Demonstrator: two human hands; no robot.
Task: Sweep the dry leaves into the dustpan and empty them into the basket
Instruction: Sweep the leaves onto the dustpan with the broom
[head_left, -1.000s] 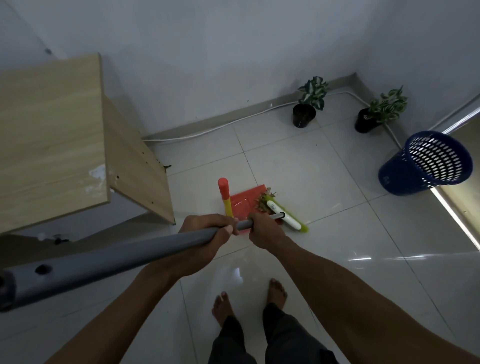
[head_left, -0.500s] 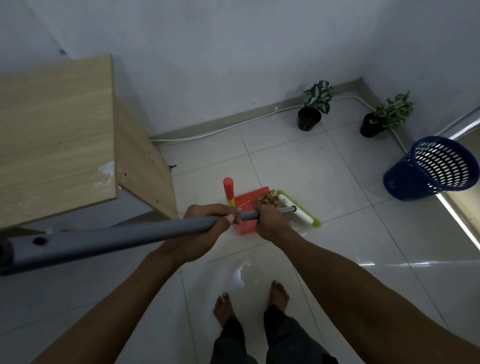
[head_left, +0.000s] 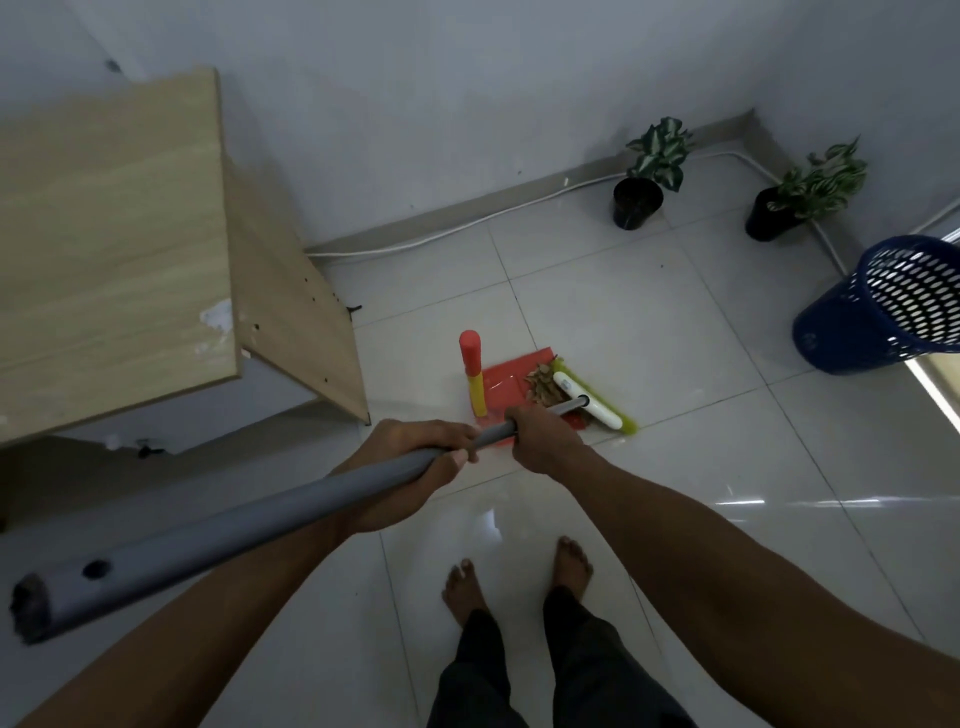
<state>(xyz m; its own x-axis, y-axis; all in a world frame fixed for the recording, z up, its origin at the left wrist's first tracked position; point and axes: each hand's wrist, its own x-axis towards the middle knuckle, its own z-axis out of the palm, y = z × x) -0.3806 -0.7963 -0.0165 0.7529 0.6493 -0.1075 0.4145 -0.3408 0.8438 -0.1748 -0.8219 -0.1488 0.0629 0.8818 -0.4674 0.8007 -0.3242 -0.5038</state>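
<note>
Leaves (head_left: 543, 387) now farther onto red dustpan (head_left: 501, 392) than a moment ago, pushed by broom head (head_left: 592, 400). Brown, crumpled pile on the pan's 3 o'clock edge. Left hand (head_left: 415, 467) and right hand (head_left: 545, 441) both grasping grey broom handle (head_left: 260, 514). Blue basket (head_left: 878, 306) well apart at 2 o'clock.

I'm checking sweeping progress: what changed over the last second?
The broom head pushed the dry leaves leftward, further onto the red dustpan. Both hands, left and right, keep their grip on the grey broom handle. The dustpan and blue basket stayed put.
</note>
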